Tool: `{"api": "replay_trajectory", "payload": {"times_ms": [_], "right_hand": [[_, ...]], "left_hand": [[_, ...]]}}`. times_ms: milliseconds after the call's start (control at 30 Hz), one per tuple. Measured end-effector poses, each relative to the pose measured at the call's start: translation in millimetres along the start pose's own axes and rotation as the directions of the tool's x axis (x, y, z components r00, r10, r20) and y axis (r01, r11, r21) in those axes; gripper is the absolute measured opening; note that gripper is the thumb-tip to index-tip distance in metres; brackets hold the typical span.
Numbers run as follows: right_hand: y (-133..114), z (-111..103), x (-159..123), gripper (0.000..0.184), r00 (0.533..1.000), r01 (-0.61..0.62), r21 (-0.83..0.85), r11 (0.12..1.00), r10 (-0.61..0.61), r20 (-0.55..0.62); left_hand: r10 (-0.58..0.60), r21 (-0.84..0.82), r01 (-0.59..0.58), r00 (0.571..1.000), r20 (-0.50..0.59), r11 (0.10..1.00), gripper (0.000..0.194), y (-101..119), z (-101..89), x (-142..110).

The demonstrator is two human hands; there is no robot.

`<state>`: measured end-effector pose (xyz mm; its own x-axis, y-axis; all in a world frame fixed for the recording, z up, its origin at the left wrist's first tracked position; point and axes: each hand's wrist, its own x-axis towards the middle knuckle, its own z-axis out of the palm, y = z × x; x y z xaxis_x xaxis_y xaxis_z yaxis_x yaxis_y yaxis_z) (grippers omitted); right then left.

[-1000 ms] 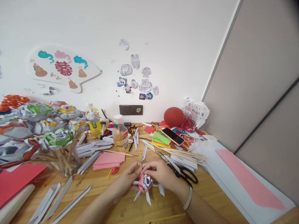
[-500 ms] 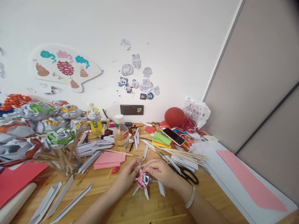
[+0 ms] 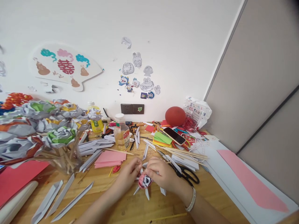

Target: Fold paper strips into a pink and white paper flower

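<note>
A small paper flower (image 3: 145,180), pink and white, sits low over the wooden table between my hands, with white folded strips sticking out around it. My left hand (image 3: 131,171) pinches its far left side, fingers closed on the paper. On the far right side, my right hand (image 3: 158,172) has its fingers and thumb pressed together on the same flower, hiding part of its rim. A white folded strip (image 3: 163,191) shows below the right hand. Pink paper squares (image 3: 111,158) lie beyond the left hand, and black-handled scissors (image 3: 190,175) lie right of the right hand.
Paper flowers on sticks (image 3: 61,137) crowd the left side. A glue bottle (image 3: 121,133) stands at the back. Folded white strips (image 3: 73,200) lie front left. Wooden sticks (image 3: 184,152), a phone (image 3: 174,135), coloured paper (image 3: 161,139) and a red balloon (image 3: 175,116) fill the back right.
My right hand's fingers have curled in more and shifted slightly over the flower's far edge. The left hand keeps its pinch. The view has shifted slightly.
</note>
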<state>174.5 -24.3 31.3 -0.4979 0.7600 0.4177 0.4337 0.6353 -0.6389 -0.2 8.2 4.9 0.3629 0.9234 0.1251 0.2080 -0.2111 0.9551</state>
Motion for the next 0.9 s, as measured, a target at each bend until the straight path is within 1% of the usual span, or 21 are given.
{"api": "replay_trajectory", "payload": {"times_ms": [67, 133, 200, 300, 367, 467, 567, 600, 700, 767, 800, 833, 900], "right_hand": [[2.2, -0.7, -0.5, 0.037, 0.999, -0.016, 0.056, 0.998, 0.019, -0.051], [5.0, -1.3, -1.0, 0.033, 0.989, -0.062, 0.092, 0.994, 0.073, -0.130], [6.0, -1.5, -1.3, 0.032, 0.982, -0.073, 0.053, 0.996, 0.081, -0.170], [1.7, -1.2, -1.8, 0.033, 0.990, 0.010, -0.057, 0.998, -0.018, -0.138], [-2.8, -0.4, -2.1, 0.036, 0.989, 0.048, -0.086, 0.995, -0.060, -0.134], [-6.2, 3.0, -2.2, 0.038, 0.991, 0.026, -0.123, 0.992, -0.042, -0.125], [-5.4, 9.4, -1.7, 0.055, 0.992, -0.043, -0.198, 0.979, 0.018, -0.126], [-4.7, 11.6, -1.5, 0.056, 0.990, -0.066, -0.218, 0.974, 0.036, -0.140], [-1.8, 15.4, -1.7, 0.043, 0.979, -0.119, -0.220, 0.968, 0.077, -0.191], [1.8, 15.4, -2.4, 0.041, 0.969, -0.140, -0.185, 0.973, 0.096, -0.227], [4.1, 14.9, -2.7, 0.041, 0.963, -0.156, -0.165, 0.974, 0.112, -0.246], [6.5, 14.2, -2.8, 0.040, 0.954, -0.176, -0.144, 0.974, 0.133, -0.267], [10.9, 13.0, -2.5, 0.037, 0.932, -0.221, -0.088, 0.971, 0.184, -0.311]], "left_hand": [[-0.005, -0.024, 0.004, 1.000, -0.025, 1.000, 0.029, 0.0, -3.9, 1.6], [-0.011, -0.053, 0.008, 0.998, -0.057, 0.999, 0.032, 1.9, -7.3, 2.5], [-0.026, -0.085, 0.018, 0.996, -0.090, 0.996, 0.034, 5.2, -8.5, 2.4], [-0.055, -0.123, 0.036, 0.986, -0.156, 0.992, 0.036, 9.5, -6.3, 0.9], [-0.074, -0.146, 0.046, 0.978, -0.195, 0.988, 0.037, 9.7, -4.0, 0.2], [-0.121, -0.189, 0.078, 0.967, -0.226, 0.979, 0.037, 5.6, -1.6, -0.2], [-0.185, -0.238, 0.126, 0.953, -0.241, 0.963, 0.034, -0.4, 0.4, -0.4], [-0.206, -0.254, 0.143, 0.949, -0.239, 0.957, 0.034, -1.9, 1.4, -0.5], [-0.264, -0.306, 0.198, 0.945, -0.192, 0.931, 0.037, -2.7, 5.8, -0.9], [-0.301, -0.348, 0.238, 0.943, -0.140, 0.907, 0.042, -0.2, 9.9, -2.1], [-0.324, -0.353, 0.273, 0.942, -0.091, 0.895, 0.045, 1.8, 12.0, -3.3], [-0.334, -0.316, 0.311, 0.942, -0.021, 0.896, 0.047, 4.2, 14.0, -5.1], [-0.333, -0.149, 0.351, 0.934, 0.128, 0.925, 0.051, 9.5, 16.9, -9.9]]}}
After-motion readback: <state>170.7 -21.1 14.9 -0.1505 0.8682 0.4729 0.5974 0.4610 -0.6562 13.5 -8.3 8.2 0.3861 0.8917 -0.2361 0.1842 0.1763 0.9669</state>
